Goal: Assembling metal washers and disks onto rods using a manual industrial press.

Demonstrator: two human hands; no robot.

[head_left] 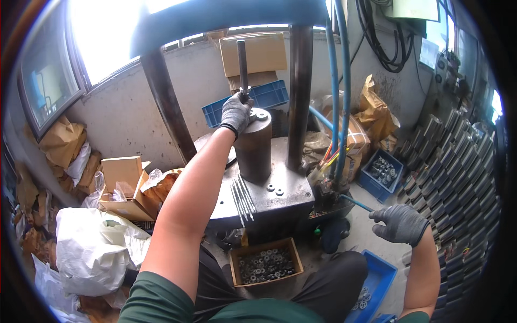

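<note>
My left hand [235, 114], in a grey glove, is closed around the lower part of a dark upright metal rod [243, 63]. It sits at the top of a thick steel cylinder [254, 153], where round metal pieces [260, 114] lie beside my fingers. My right hand [401, 225], also gloved, has its fingers curled at the end of a thin blue lever [355, 203]. Several slim metal rods [242, 199] lie side by side on the press table [293, 175], left of the cylinder. Two small rings [271, 187] rest to its right.
Dark posts [300, 97] flank the cylinder under a blue crossbeam [231, 15]. Between my legs stands an open box [233, 269] of small round parts. Blue bins [392, 269] sit on the right. Stacked metal bars [452, 199] line the far right; cartons [129, 207] and sacks crowd the left.
</note>
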